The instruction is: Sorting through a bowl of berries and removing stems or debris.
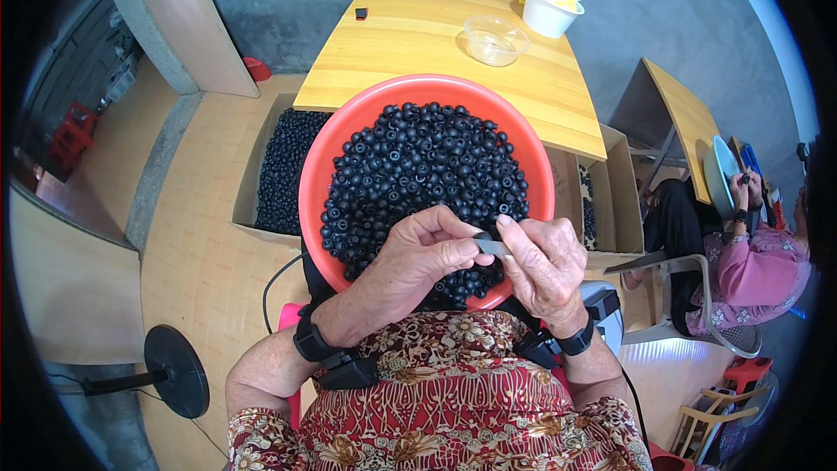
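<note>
A red basin (540,157) in front of me holds a heap of small black round parts (418,166), many with a hole. Over its near side, my left hand (423,253) pinches one such black part (481,236) between thumb and fingertips. My right hand (547,266) is closed on a flat grey blade (494,248), which lies against or right beside that part. Both hands meet at this spot, and the fingers partly hide the part and the blade's ends.
Beyond the basin stands a wooden table (392,44) with a clear plastic bowl (495,41) and a white tub (551,10). Cardboard boxes (248,183) flank the basin, the left one full of black parts. At right, a seated person (750,270) works over a light blue basin (720,176).
</note>
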